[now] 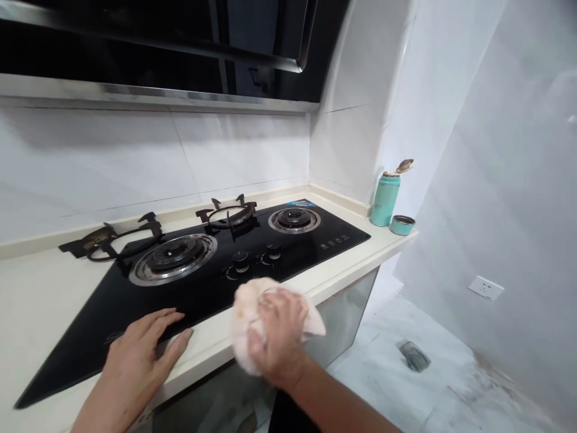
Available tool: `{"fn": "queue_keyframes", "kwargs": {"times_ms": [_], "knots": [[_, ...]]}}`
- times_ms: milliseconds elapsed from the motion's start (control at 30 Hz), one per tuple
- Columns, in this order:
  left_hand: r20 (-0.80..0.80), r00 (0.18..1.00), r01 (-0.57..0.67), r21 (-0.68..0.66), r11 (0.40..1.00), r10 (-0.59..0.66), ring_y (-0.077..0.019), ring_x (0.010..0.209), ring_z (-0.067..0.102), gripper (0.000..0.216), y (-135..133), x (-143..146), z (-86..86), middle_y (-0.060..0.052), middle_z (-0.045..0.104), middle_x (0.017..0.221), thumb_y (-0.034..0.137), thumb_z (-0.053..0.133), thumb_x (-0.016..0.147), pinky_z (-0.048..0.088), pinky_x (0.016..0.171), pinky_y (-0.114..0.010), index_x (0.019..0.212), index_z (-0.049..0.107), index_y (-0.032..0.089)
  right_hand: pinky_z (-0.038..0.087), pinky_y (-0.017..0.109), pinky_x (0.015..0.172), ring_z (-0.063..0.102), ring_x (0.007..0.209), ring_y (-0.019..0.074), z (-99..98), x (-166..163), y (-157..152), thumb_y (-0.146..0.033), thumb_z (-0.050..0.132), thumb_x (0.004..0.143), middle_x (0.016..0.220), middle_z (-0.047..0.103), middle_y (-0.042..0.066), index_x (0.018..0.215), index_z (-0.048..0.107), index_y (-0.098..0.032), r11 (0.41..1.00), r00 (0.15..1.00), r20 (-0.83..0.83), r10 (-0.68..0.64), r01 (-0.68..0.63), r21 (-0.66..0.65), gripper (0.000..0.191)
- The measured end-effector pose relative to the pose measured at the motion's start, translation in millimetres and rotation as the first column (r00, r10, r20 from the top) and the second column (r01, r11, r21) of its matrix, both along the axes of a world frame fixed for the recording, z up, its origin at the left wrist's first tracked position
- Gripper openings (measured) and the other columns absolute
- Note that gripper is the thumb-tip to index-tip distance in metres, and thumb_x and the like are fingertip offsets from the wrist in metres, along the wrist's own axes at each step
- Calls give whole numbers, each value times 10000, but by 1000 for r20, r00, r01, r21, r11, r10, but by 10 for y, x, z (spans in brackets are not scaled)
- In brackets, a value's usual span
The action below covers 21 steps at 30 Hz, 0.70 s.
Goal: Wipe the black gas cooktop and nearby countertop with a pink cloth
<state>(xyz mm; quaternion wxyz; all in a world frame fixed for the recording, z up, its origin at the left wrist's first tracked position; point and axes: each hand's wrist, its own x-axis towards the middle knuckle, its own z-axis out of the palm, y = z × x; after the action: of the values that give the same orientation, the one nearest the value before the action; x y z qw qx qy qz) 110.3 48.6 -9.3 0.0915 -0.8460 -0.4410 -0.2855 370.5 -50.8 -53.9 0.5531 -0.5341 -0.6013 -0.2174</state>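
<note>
My right hand [282, 331] is closed around a pale, light pink cloth [247, 316], which is bunched up at the front edge of the counter [324, 282]. The cloth and hand are slightly blurred. Resting on the front left part of the black gas stove [184, 310] is my left hand [144, 349], its fingers stretched out and its thumb over the counter edge. The stove has a left burner [175, 255], a right burner [295, 219] and two control knobs [240, 260] between them.
Two pan supports lie off their burners: one [117, 240] at the left back, another [229, 215] at the middle back. A turquoise flask [385, 199] with its lid flipped up and a turquoise cup [402, 225] stand at the right end. A dark range hood [171, 48] hangs above.
</note>
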Motion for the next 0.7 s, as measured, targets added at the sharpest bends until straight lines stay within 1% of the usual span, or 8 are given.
{"fn": "queue_keyframes", "kwargs": {"times_ms": [67, 133, 200, 300, 367, 433, 533, 700], "knots": [[13, 1000, 12, 22, 1000, -12, -313, 1114, 677, 523, -13, -1, 5, -107, 738, 1179, 669, 480, 909, 546, 943, -442, 1062, 736, 240, 341, 559, 982, 510, 1135, 323, 70, -303, -17, -419, 516, 878, 1159, 619, 90, 1032, 577, -202, 990, 991, 46, 129, -126, -55, 273], [26, 999, 25, 42, 999, -26, -295, 1095, 686, 514, -31, 0, 10, -102, 743, 1161, 668, 469, 920, 546, 943, -417, 1058, 735, 250, 358, 524, 952, 522, 1085, 299, 140, -411, -12, -476, 556, 867, 1111, 633, 71, 974, 583, -210, 975, 974, 102, 200, -189, -115, 288], [39, 999, 30, 46, 999, -31, -287, 1089, 689, 492, -56, 6, 17, -98, 743, 1157, 651, 472, 930, 547, 948, -412, 1054, 733, 253, 372, 495, 924, 527, 1058, 281, 214, -333, 6, -522, 569, 877, 1111, 639, 69, 984, 596, -215, 950, 945, 176, 275, -239, -200, 325], [59, 998, 23, 21, 1000, -25, -292, 1123, 679, 450, -106, 20, 31, -95, 736, 1187, 619, 498, 936, 543, 957, -426, 1060, 729, 252, 387, 460, 920, 529, 1039, 255, 323, 68, 40, -560, 588, 885, 1129, 639, 55, 1042, 610, -233, 901, 910, 228, 345, -253, -353, 364], [69, 998, 9, -1, 1000, -9, -301, 1156, 665, 441, -140, 31, 37, -94, 727, 1216, 616, 509, 936, 540, 952, -443, 1074, 727, 259, 398, 426, 917, 528, 1013, 237, 376, 484, 63, -516, 583, 895, 1074, 638, 35, 996, 609, -241, 883, 945, 198, 259, -149, -446, 294], [77, 997, -5, -24, 1000, 7, -304, 1177, 654, 438, -169, 44, 37, -95, 716, 1244, 615, 515, 937, 540, 944, -450, 1090, 727, 264, 415, 391, 879, 533, 973, 222, 409, 990, 87, -458, 505, 938, 1019, 634, 33, 928, 602, -245, 859, 985, 146, 87, -1, -511, 234], [97, 995, -3, -38, 999, 7, -299, 1188, 645, 425, -208, 67, 35, -104, 705, 1264, 592, 518, 946, 537, 958, -444, 1095, 726, 253, 427, 394, 871, 545, 951, 238, 445, 1824, 117, -408, 359, 996, 976, 629, 76, 876, 599, -228, 822, 988, 104, -110, 149, -550, 323], [69, 997, -10, -55, 998, 13, -303, 1224, 618, 408, -300, 110, 58, -125, 679, 1300, 541, 517, 978, 490, 1034, -480, 1172, 699, 233, 436, 468, 904, 569, 1033, 320, 571, 2934, 144, -328, 305, 989, 976, 644, 160, 922, 677, -187, 646, 885, 145, -443, 427, -633, 403]]}}
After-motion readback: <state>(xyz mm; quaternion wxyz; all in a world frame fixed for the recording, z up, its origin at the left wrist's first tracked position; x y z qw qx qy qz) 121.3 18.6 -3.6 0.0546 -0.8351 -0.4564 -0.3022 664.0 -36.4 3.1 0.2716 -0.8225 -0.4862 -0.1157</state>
